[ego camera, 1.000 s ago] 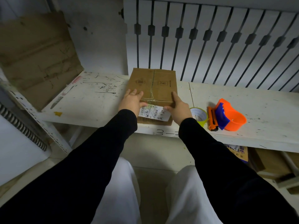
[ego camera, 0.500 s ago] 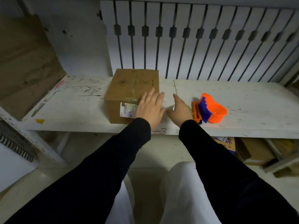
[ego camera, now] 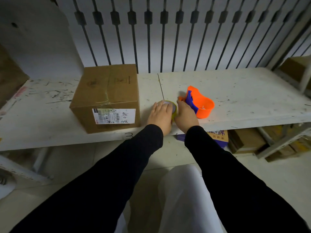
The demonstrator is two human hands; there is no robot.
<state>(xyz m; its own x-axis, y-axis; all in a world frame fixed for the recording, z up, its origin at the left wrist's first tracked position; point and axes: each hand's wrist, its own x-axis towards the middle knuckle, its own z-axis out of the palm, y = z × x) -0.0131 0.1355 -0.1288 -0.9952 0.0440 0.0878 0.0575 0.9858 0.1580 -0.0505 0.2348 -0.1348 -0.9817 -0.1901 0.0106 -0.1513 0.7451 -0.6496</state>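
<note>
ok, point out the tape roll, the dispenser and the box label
tape roll (ego camera: 173, 109), head view, grey top face inside the yellow rim
dispenser (ego camera: 204, 106), head view, orange body
box label (ego camera: 114, 116), head view, middle of the white sticker

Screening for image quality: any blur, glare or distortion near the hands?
Head view: dim, flat light; wide-angle bowing of the shelf and railing; blur at the right edge; left hand, right hand and tape roll fairly sharp; sheen on the box seam.
</note>
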